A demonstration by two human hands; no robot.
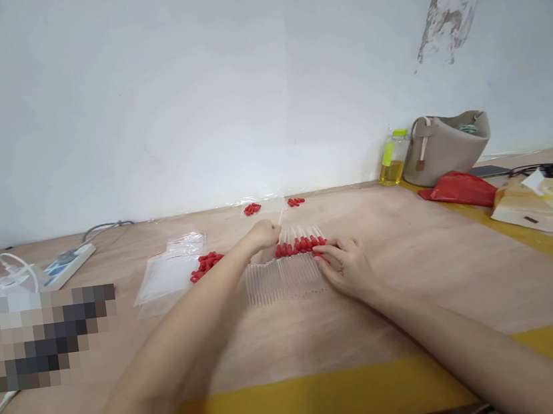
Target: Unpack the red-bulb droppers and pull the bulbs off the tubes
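Observation:
My left hand (262, 234) is closed in a pinch at the far side of the row. A thin clear tube sticks up from its fingertips, with a bit of red beside them. Fingers of my right hand (347, 265) close around a red rubber bulb (318, 253) at the row's right end. Between both hands lie several glass droppers with red bulbs (302, 244), their clear tubes pointing toward the wall. Just nearer to me, a row of bare clear tubes (285, 280) lies side by side. Loose red bulbs (206, 265) are heaped left of my left forearm.
Clear zip bags (166, 274) lie left of the heap. Two small red groups (252, 208) rest on plastic by the wall. A power strip (69, 266) is at left. At right stand a bottle (394, 160), a grey bag (445, 149), a red pouch (458, 190) and a tissue pack (533, 202).

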